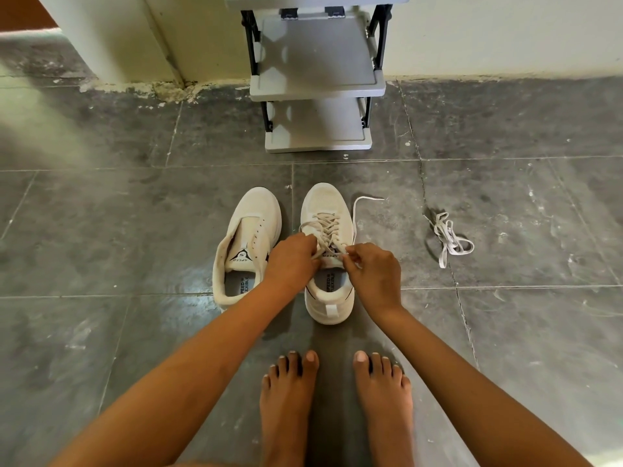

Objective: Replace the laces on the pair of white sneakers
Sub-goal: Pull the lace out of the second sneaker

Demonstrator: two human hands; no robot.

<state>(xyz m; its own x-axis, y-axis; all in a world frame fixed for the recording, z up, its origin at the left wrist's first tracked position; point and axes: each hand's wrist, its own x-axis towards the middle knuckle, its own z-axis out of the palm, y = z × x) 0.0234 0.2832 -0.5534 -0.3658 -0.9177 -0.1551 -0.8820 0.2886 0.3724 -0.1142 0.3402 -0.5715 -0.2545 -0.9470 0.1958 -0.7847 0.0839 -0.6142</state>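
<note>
Two white sneakers stand side by side on the grey tiled floor, toes pointing away from me. The left sneaker [247,244] has empty eyelets and its tongue lies open. The right sneaker [326,203] is threaded with a cream lace [325,225]. My left hand [291,261] pinches the lace at the top eyelets on the shoe's left side. My right hand [372,276] pinches the lace on the shoe's right side. A free end of the lace [365,200] trails over the floor to the right of the toe.
A loose bundled white lace [450,239] lies on the floor to the right. A grey plastic shoe rack [317,85] stands against the wall straight ahead. My two bare feet [337,399] are planted just behind the sneakers.
</note>
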